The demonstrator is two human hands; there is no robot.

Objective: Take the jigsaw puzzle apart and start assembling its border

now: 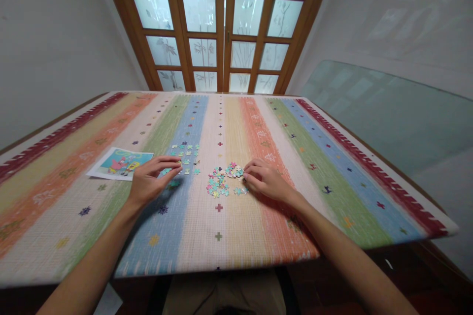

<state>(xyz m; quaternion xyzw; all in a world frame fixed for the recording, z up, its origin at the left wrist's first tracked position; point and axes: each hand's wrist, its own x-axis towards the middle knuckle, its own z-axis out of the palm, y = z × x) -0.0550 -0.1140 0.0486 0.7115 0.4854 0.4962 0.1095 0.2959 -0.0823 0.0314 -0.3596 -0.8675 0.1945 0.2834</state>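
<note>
My left hand hovers over the left edge of a loose grid of spaced puzzle pieces. Its thumb and fingers are drawn into a pinch, and whatever lies between the tips is too small to make out. A few teal pieces show beneath and beside those fingers. My right hand rests at the right side of a heaped pile of mixed puzzle pieces. Thumb and fingertips close on the pile's edge, at a puzzle piece partly hidden by them.
A printed cartoon picture lies flat left of the grid, partly behind my left hand. A striped, patterned cloth covers the table. Wooden glazed doors stand beyond the far edge, and a pale glass panel leans at right.
</note>
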